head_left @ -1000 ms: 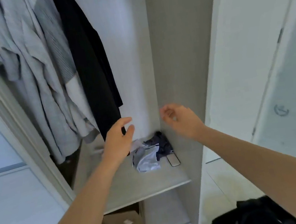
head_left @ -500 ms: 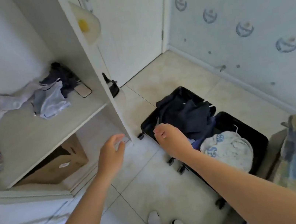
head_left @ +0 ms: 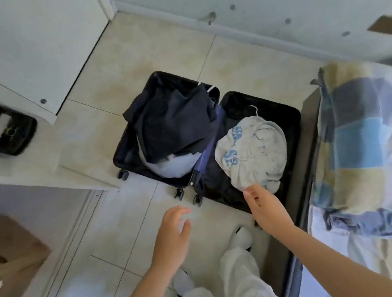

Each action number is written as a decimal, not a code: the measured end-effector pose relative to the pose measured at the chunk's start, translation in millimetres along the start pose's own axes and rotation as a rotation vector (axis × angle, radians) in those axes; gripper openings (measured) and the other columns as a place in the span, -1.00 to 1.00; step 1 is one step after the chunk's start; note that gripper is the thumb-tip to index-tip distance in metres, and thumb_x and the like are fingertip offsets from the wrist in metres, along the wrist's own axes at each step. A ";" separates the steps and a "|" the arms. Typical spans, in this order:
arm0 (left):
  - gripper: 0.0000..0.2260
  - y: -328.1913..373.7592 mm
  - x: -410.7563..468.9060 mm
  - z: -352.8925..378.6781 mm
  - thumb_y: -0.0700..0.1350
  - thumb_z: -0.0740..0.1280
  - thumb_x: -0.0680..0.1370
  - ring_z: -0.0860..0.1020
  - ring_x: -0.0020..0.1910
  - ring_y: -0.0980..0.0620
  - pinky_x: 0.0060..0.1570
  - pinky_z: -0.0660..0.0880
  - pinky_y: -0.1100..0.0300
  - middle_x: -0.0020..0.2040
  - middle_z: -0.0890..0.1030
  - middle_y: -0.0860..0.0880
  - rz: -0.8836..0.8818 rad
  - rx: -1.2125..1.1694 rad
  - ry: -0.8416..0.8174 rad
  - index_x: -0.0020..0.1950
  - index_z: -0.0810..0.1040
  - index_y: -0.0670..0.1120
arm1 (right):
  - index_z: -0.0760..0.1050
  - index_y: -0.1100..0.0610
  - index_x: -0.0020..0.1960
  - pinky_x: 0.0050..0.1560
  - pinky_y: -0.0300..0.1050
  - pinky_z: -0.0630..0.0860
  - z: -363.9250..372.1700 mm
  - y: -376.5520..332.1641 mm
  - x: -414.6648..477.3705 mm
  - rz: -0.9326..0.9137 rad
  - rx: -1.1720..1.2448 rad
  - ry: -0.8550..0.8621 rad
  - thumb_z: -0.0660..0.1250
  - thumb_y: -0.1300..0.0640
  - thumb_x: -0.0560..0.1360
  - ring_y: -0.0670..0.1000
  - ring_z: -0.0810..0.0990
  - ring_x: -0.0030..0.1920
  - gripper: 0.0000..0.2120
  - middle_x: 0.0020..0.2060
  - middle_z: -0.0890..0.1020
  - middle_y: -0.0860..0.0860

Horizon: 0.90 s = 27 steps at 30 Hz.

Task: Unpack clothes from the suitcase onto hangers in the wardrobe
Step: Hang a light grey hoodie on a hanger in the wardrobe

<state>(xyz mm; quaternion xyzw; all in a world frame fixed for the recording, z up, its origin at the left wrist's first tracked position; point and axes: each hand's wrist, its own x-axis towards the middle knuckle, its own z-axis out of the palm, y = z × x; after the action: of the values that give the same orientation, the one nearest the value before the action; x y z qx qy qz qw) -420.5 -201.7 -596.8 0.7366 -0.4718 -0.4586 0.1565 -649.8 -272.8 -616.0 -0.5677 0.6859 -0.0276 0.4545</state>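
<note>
Just beyond the right hand [head_left: 265, 206], the pale garment [head_left: 256, 164] is touched; grip cannot be told. Left hand [head_left: 172, 231] spread, empty. Trailing drawstring [head_left: 244, 158] could be snagged when lifted.

Suitcase [head_left: 285, 118]: black matt shell. Grey garment [head_left: 255, 154]: soft crumpled cloth. Floor [head_left: 148, 50]: glossy beige tile.

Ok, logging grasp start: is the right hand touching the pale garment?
Cannot tell: head view shows the right hand at the pale garment's edge, neither contact nor gap plain.
</note>
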 end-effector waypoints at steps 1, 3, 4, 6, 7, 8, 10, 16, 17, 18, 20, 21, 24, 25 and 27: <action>-0.75 0.8 18.5 26.6 -0.17 0.19 0.62 0.48 0.17 0.17 0.21 0.42 0.25 0.27 0.42 0.14 -0.002 0.022 -0.046 0.26 0.47 0.06 | 0.46 0.01 0.10 -0.12 -0.12 0.42 0.0 28.0 18.6 0.036 0.019 0.004 0.11 -0.02 0.62 -0.03 0.55 -0.07 -0.80 -0.09 0.56 -0.09; -0.72 1.5 45.5 64.6 -0.15 0.18 0.63 0.45 0.20 0.20 0.18 0.36 0.33 0.28 0.42 0.14 -0.002 0.062 -0.114 0.32 0.44 0.04 | 0.47 0.03 0.13 -0.04 -0.09 0.47 2.1 68.1 43.7 0.080 0.042 0.002 0.12 -0.01 0.62 -0.02 0.56 -0.04 -0.78 -0.05 0.57 -0.06; -0.71 1.3 59.5 84.9 -0.14 0.18 0.63 0.44 0.22 0.21 0.17 0.33 0.35 0.29 0.42 0.14 0.000 0.090 -0.149 0.34 0.42 0.04 | 0.47 0.04 0.14 -0.02 -0.08 0.48 3.0 87.9 55.4 0.112 0.061 0.000 0.12 -0.01 0.62 -0.02 0.56 -0.04 -0.78 -0.03 0.57 -0.05; -0.69 -4.0 91.7 132.3 -0.12 0.18 0.63 0.43 0.26 0.17 0.18 0.35 0.30 0.33 0.41 0.12 -0.016 0.128 -0.221 0.38 0.37 0.03 | 0.47 0.08 0.14 -0.01 -0.07 0.47 8.5 133.2 81.8 0.180 0.093 0.001 0.10 0.00 0.63 -0.01 0.54 -0.04 -0.76 -0.02 0.58 -0.03; -0.67 -5.6 105.1 148.8 -0.12 0.18 0.63 0.44 0.27 0.14 0.20 0.38 0.26 0.35 0.40 0.10 -0.034 0.131 -0.242 0.40 0.35 0.02 | 0.48 0.11 0.13 0.00 -0.06 0.47 11.7 148.8 92.9 0.197 0.098 0.001 0.08 -0.01 0.64 0.01 0.54 -0.04 -0.72 -0.02 0.58 0.00; -0.65 -11.0 121.4 171.4 -0.13 0.18 0.62 0.44 0.28 0.11 0.22 0.40 0.20 0.38 0.39 0.08 -0.051 0.150 -0.275 0.42 0.32 0.01 | 0.48 0.17 0.10 0.01 -0.02 0.48 17.8 168.7 105.8 0.224 0.104 -0.003 0.05 -0.02 0.64 0.04 0.55 -0.03 -0.67 -0.02 0.60 0.04; -0.62 -20.0 146.8 206.6 -0.14 0.19 0.61 0.42 0.32 0.05 0.27 0.39 0.11 0.40 0.39 0.03 -0.070 0.198 -0.322 0.44 0.30 -0.02 | 0.48 0.24 0.04 0.06 0.07 0.50 27.7 199.4 127.5 0.258 0.137 -0.027 0.00 -0.06 0.65 0.12 0.57 0.01 -0.57 -0.03 0.61 0.14; -0.61 -52.4 225.6 281.7 -0.16 0.20 0.62 0.39 0.30 0.04 0.08 0.29 0.26 0.42 0.33 0.00 -0.094 0.324 -0.350 0.46 0.28 -0.06 | 0.47 0.24 0.07 0.06 0.00 0.46 58.0 261.9 194.9 0.346 0.269 -0.006 -0.04 -0.11 0.65 0.11 0.55 0.04 -0.52 0.01 0.59 0.14; -0.61 -56.1 239.0 292.1 -0.16 0.21 0.61 0.37 0.33 0.02 0.12 0.29 0.26 0.42 0.33 -0.01 -0.094 0.320 -0.332 0.45 0.29 -0.07 | 0.47 0.23 0.08 0.03 -0.05 0.44 64.8 269.0 205.9 0.368 0.294 0.005 -0.04 -0.09 0.65 0.09 0.54 0.03 -0.54 0.01 0.59 0.11; -0.61 -62.2 253.0 304.3 -0.16 0.22 0.61 0.34 0.36 0.00 0.20 0.30 0.22 0.43 0.33 -0.02 -0.082 0.329 -0.325 0.45 0.30 -0.08 | 0.47 0.23 0.10 -0.01 -0.10 0.40 73.6 276.9 218.7 0.391 0.324 0.018 -0.03 -0.07 0.66 0.07 0.53 0.03 -0.56 0.01 0.57 0.10; -0.60 -80.7 288.3 331.1 -0.15 0.24 0.60 0.31 0.39 -0.02 0.36 0.29 0.04 0.44 0.32 -0.01 -0.036 0.355 -0.321 0.44 0.30 -0.07 | 0.47 0.24 0.11 -0.03 -0.17 0.33 92.5 293.4 252.3 0.402 0.351 0.052 -0.02 0.00 0.67 0.07 0.51 0.05 -0.61 0.04 0.53 0.09; -0.59 -90.4 306.8 342.5 -0.15 0.24 0.59 0.30 0.41 -0.01 0.37 0.29 -0.08 0.44 0.31 0.01 -0.019 0.359 -0.323 0.44 0.30 -0.04 | 0.47 0.22 0.13 -0.01 -0.20 0.30 100.8 300.3 270.9 0.399 0.353 0.073 -0.01 0.04 0.67 0.04 0.48 0.05 -0.65 0.08 0.49 0.07; -0.53 -122.4 366.1 376.4 -0.18 0.25 0.57 0.24 0.44 0.00 0.35 0.29 -0.21 0.47 0.25 0.02 0.056 0.325 -0.335 0.46 0.25 0.00 | 0.42 0.14 0.24 0.06 -0.34 0.24 115.2 322.3 332.8 0.354 0.358 0.202 0.02 0.10 0.66 -0.07 0.40 0.13 -0.72 0.22 0.37 0.00; -0.51 -128.2 383.2 383.8 -0.19 0.25 0.57 0.21 0.46 -0.01 0.35 0.27 -0.22 0.49 0.23 0.00 0.084 0.329 -0.321 0.48 0.23 0.00 | 0.37 0.11 0.32 0.12 -0.37 0.20 116.7 327.4 350.8 0.334 0.355 0.241 0.06 0.09 0.65 -0.05 0.38 0.23 -0.71 0.31 0.32 0.00; -0.47 -138.7 420.8 398.2 -0.21 0.26 0.56 0.12 0.51 -0.03 0.39 0.23 -0.21 0.54 0.13 -0.03 0.137 0.363 -0.282 0.50 0.20 0.01 | 0.16 0.02 0.49 0.25 -0.32 0.14 122.7 338.2 387.2 0.298 0.314 0.261 0.19 -0.01 0.60 0.02 0.24 0.41 -0.50 0.49 0.09 -0.03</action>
<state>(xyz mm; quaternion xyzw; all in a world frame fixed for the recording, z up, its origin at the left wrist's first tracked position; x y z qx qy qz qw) -615.5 -403.9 -1122.1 0.6477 -0.6124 -0.4529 -0.0152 -802.1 -405.7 -1104.4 -0.3745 0.8022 -0.1395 0.4436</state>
